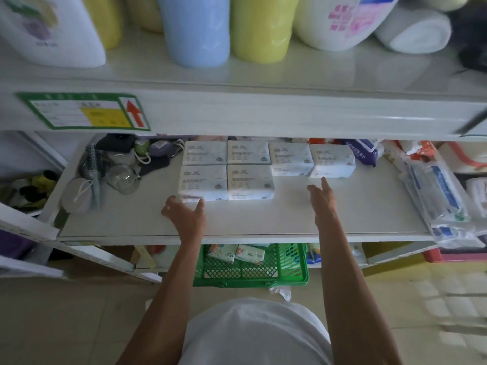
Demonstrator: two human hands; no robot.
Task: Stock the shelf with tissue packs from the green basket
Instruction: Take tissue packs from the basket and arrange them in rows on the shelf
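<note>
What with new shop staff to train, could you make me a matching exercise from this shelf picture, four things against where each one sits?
Things:
1. green basket
2. white tissue packs
3. blue container
4. hairbrush

Places:
A. on the upper shelf
B. on the floor, below the middle shelf
C. left end of the middle shelf
D. centre of the middle shelf, in two rows

Pairs: 1-B, 2-D, 3-A, 4-C.
</note>
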